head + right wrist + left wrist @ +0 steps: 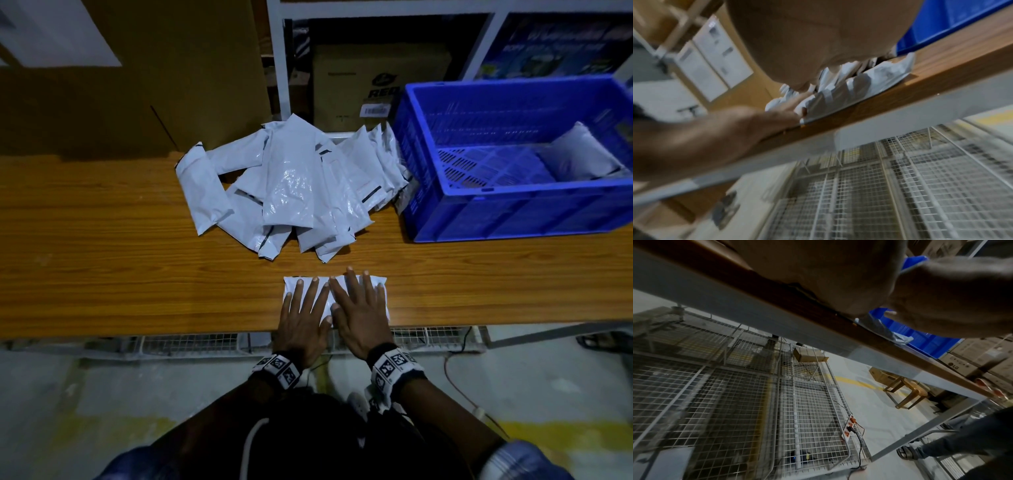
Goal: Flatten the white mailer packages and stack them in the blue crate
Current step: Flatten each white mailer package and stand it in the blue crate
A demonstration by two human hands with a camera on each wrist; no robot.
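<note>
One white mailer [381,285] lies flat at the near edge of the wooden table [102,260]. My left hand [304,305] and right hand [357,299] press on it side by side, palms down and fingers straight and spread. The right wrist view shows the same mailer [869,81] crumpled under my right palm [818,40]. A loose pile of several white mailers [294,185] sits further back at the table's middle. The blue crate [513,216] stands at the right, with one white mailer [579,154] lying inside against its right wall.
A tall cardboard box [154,85] and a white shelf frame [275,58] with boxes stand behind the table. Below the table edge are a wire mesh cage [735,402] and a power strip [847,426] on the floor.
</note>
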